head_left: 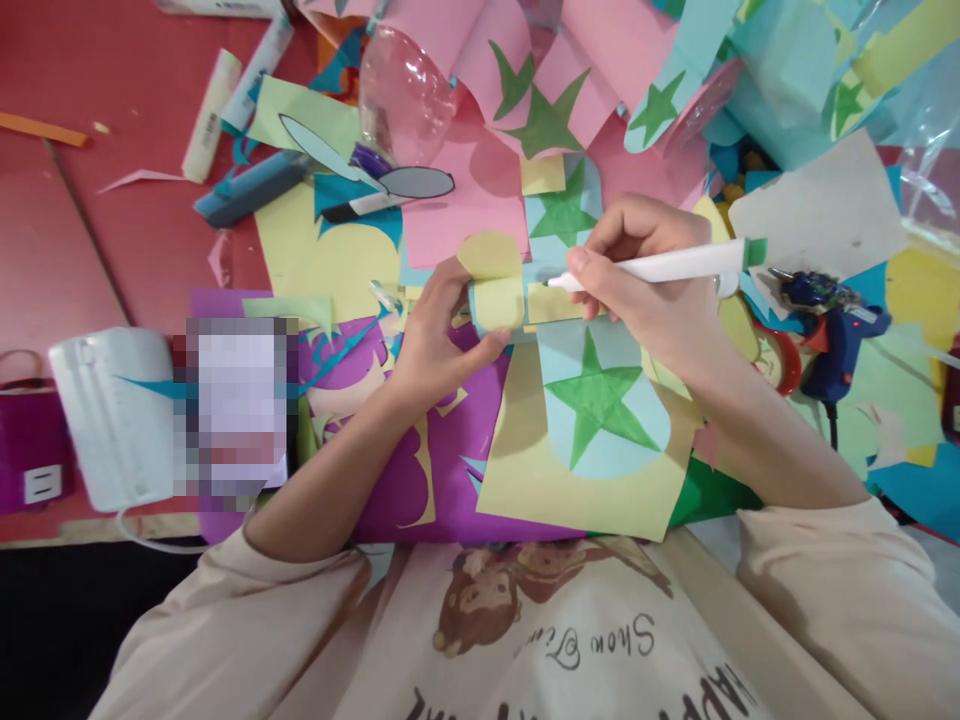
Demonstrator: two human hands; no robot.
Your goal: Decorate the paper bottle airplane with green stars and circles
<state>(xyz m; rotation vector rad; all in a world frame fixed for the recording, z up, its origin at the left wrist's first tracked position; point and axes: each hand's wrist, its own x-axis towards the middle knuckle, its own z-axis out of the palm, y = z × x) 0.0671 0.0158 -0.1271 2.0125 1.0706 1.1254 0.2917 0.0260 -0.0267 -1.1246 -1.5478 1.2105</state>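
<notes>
My right hand [645, 260] is closed round a white marker [667, 265] with a green end. Its green tip points left and meets, or hovers just over, a small yellow paper strip [559, 303]; I cannot tell which. My left hand [442, 345] grips a curled yellow and light blue paper piece [499, 303], thumb in front, fingertips partly hidden behind it. Below my right hand, a light blue rounded paper [559, 440] bears a coloured green star [602, 393]. A second green star [566, 210] on light blue paper lies above the hands.
Scissors [416, 182] lie at the upper left beside a blue utility-knife-like tool [251, 188] and a glue stick [212, 115]. A blue glue gun [836, 350] and a red tape roll [784, 362] are at right. A white box-shaped device [112, 420] stands left. Pink star-decorated paper [480, 40] fills the back.
</notes>
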